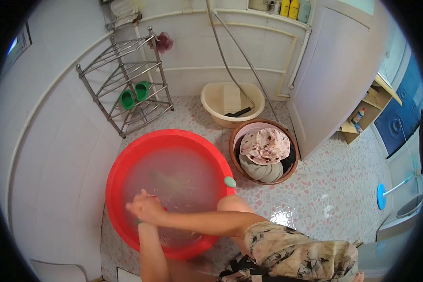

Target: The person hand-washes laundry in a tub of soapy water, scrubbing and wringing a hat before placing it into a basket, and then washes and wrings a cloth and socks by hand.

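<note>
A large red plastic basin [225,165] stands on the floor before me, filled with cloudy grey water [176,176]. Over the water near its left side, my right hand [151,210] is pressed against my left hand [134,207], which it largely covers. Both are blurred. Small red and dark green bits show at the edges of the hands, but what they belong to is unclear. A pale green oval bar of soap [229,182] rests on the basin's right rim, beside my bare knee [234,203].
A brown-rimmed tub [233,155] holds piled clothes [265,146]. Behind it, a cream basin [208,110] contains a washboard [231,98] and a shower head [238,112]. At left stands a metal rack [102,93] with green slippers [127,99]. An open door [333,77] is at right.
</note>
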